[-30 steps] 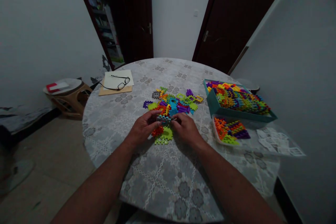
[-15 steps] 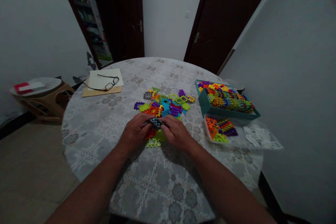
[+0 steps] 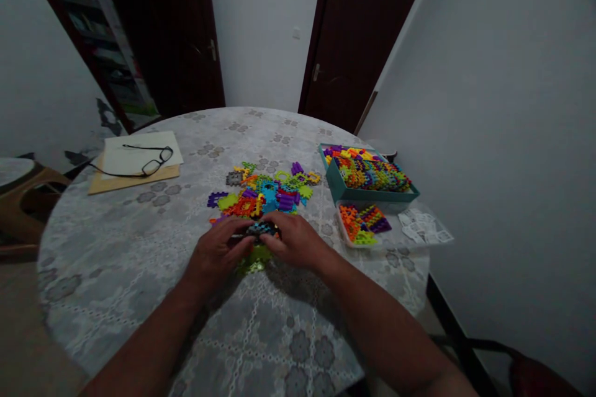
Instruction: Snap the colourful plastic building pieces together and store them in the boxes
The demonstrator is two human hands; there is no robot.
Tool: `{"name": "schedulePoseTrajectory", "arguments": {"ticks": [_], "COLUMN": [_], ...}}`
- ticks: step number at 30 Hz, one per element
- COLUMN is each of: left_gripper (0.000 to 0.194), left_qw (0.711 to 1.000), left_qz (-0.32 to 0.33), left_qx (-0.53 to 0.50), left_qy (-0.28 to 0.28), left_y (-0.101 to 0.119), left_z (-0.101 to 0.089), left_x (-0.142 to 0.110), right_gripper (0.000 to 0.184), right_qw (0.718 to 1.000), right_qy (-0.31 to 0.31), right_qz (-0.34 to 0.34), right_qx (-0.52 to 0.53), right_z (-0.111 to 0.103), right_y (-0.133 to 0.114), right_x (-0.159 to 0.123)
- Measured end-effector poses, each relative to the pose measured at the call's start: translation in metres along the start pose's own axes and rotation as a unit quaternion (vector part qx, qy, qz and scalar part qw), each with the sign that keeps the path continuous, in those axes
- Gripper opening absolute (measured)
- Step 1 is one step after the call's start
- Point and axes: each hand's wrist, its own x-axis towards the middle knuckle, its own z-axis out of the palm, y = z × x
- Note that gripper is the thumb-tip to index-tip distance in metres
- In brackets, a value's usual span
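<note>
The small piece (image 3: 261, 229) looks dark with pale-blue patches.

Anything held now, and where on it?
Small toothed piece, gripped by opposite ends between left hand and right hand; exact finger contacts unclear.

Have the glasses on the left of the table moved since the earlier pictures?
No. The glasses lie across the white paper in the same place and direction as before; the whole scene has shifted because the camera turned.

Black-framed glasses (image 3: 151, 166) on papers (image 3: 139, 152), patterned tablecloth (image 3: 181, 236), dark doors (image 3: 358, 31) with metal handles (image 3: 316, 72), pale walls (image 3: 503, 111)
</note>
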Motion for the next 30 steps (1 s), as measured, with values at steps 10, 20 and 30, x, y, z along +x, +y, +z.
{"name": "schedulePoseTrajectory", "arguments": {"ticks": [10, 20, 30], "left_gripper": [0.031, 0.035, 0.035], "left_qw": [0.999, 0.997, 0.997], "left_qz": [-0.004, 0.009, 0.003], "left_qx": [0.024, 0.057, 0.058], "left_qy": [0.042, 0.048, 0.058], "left_y": [0.015, 0.013, 0.015], "left_z": [-0.009, -0.012, -0.013], "left_x": [0.002, 0.001, 0.002], "right_gripper": [0.025, 0.026, 0.032], "right_qw": [0.948, 0.930, 0.948], "right_qy": [0.189, 0.038, -0.029], "right_qz": [0.098, 0.203, 0.207], "right_qx": [-0.235, -0.303, -0.239], "right_z": [-0.162, -0.192, -0.184], "right_y": [0.066, 0.133, 0.155], "right_x": [-0.029, -0.040, -0.030]}}
